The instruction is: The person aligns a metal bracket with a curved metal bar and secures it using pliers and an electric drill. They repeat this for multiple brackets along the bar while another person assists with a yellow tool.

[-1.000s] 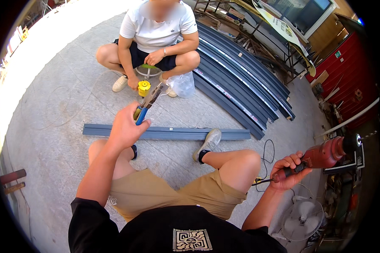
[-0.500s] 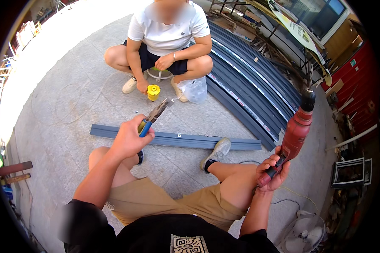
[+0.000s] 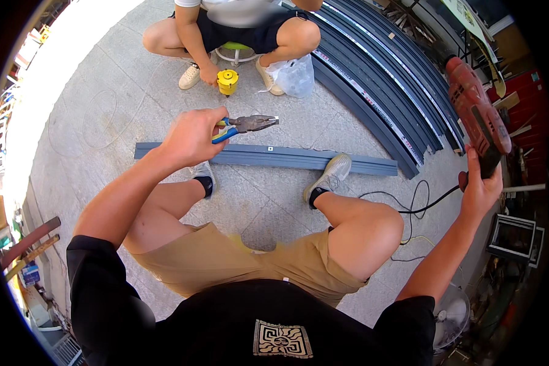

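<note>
My left hand (image 3: pixel 192 137) is closed around the blue and yellow handles of a pair of pliers (image 3: pixel 255 124). The jaws point to the right, and a small pale piece shows at their tip, too small to name. Out to the right, my right hand (image 3: pixel 485 189) grips a red power drill (image 3: pixel 477 113) by its handle, chuck tilted up and left. Beyond my feet, a long grey metal profile (image 3: pixel 299 159) lies across the ground, a small white square piece (image 3: pixel 270 148) on it. The pliers are held above this profile without touching it.
Opposite me a person sits on a green stool (image 3: pixel 235 46), one hand (image 3: pixel 209 75) at a yellow round object (image 3: pixel 227 81). Beside their foot lies a clear plastic bag (image 3: pixel 296 76). Long grey profiles (image 3: pixel 372 85) are stacked at the back right. A black cord (image 3: pixel 430 206) trails from the drill; a fan (image 3: pixel 451 317) stands lower right.
The pliers have turned from pointing up and right to nearly level. My right hand has carried the drill farther right and tipped it left. The other person's hand has risen off their knee.
</note>
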Motion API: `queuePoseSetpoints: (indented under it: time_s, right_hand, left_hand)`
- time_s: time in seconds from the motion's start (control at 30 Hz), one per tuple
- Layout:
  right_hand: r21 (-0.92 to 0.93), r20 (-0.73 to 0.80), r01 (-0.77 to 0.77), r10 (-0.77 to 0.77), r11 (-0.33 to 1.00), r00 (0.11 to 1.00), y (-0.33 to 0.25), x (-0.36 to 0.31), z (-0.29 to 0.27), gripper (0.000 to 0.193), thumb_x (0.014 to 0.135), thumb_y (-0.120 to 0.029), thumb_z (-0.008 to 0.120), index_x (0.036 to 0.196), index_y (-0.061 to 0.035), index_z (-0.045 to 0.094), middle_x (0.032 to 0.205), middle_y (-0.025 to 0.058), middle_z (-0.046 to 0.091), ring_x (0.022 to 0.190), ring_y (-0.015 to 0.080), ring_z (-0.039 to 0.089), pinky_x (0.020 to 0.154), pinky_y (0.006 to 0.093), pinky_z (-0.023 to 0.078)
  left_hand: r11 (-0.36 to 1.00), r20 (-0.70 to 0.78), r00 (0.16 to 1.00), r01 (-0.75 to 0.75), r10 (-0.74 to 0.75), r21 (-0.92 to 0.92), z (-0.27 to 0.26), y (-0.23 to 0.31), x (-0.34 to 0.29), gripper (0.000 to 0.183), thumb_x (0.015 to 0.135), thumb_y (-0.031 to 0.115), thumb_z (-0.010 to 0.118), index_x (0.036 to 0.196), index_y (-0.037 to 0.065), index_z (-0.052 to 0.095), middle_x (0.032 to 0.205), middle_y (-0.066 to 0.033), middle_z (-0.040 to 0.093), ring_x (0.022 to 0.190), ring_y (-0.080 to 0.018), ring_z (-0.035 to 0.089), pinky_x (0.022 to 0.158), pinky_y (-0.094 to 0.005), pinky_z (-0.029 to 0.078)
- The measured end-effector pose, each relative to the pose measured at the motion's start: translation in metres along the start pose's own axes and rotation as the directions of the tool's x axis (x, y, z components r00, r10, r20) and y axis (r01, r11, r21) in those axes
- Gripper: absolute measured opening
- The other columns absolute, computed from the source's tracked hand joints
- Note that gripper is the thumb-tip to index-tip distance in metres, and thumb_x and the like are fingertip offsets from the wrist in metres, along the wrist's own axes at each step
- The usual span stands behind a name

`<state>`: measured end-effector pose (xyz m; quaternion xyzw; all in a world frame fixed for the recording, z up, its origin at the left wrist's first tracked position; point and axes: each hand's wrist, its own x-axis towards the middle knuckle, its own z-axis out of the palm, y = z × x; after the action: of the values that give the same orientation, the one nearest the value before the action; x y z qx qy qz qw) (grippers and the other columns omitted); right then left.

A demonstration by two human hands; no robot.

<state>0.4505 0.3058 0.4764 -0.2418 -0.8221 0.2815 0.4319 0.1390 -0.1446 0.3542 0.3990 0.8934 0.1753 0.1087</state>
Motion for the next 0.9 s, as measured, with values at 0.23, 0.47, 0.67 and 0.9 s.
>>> queuePoseSetpoints:
  time_s: [0.23,0.47,0.67,0.9]
  right_hand:
    - [-0.023,0.153,-0.251,0.252,0.968,0.956,-0.029,-0.037,0.101,0.022,0.094,-0.023,0.089,0.099,-0.0058,0.076,0.071,-0.0058,0.059,0.053,0.0045,0.047,0.047,0.0273,0.035]
    - [-0.153,0.557,-0.418,0.428,0.895,0.712,-0.024,-0.074,0.147,0.024,0.093,-0.022,0.086,0.098,-0.001,0.076,0.069,-0.0053,0.055,0.059,0.0066,0.043,0.054,0.0307,0.034]
    - [-0.262,0.61,-0.565,0.588,0.782,0.531,-0.022,-0.102,0.18,0.025,0.094,-0.022,0.086,0.1,-0.0002,0.076,0.073,-0.0049,0.058,0.066,0.007,0.047,0.059,0.0297,0.038]
    - [-0.369,0.623,-0.506,0.612,0.779,0.487,-0.002,-0.11,0.202,0.029,0.092,-0.024,0.087,0.104,0.0007,0.076,0.077,0.0014,0.064,0.073,0.0111,0.052,0.068,0.0323,0.047]
  left_hand:
    - [0.97,0.042,0.999,-0.012,0.002,0.243,0.08,-0.055,0.058,0.033,0.085,0.015,0.079,0.111,0.007,0.061,0.096,-0.0173,0.077,0.09,-0.0423,0.076,0.078,-0.0535,0.06]
    - [0.959,0.213,0.976,-0.012,-0.05,0.283,0.21,-0.119,0.067,0.037,0.085,0.014,0.079,0.116,0.007,0.061,0.101,-0.0176,0.079,0.093,-0.0398,0.078,0.08,-0.0514,0.062]
    - [0.985,0.306,0.95,0.009,-0.062,0.173,0.292,-0.139,0.047,0.033,0.083,0.011,0.082,0.111,0.008,0.063,0.105,-0.0167,0.077,0.1,-0.0402,0.077,0.082,-0.0528,0.061]
    - [0.996,0.273,0.958,0.07,-0.082,0.054,0.361,-0.131,0.045,0.036,0.082,0.005,0.082,0.112,0.009,0.063,0.107,-0.0165,0.075,0.104,-0.0405,0.075,0.085,-0.0527,0.06]
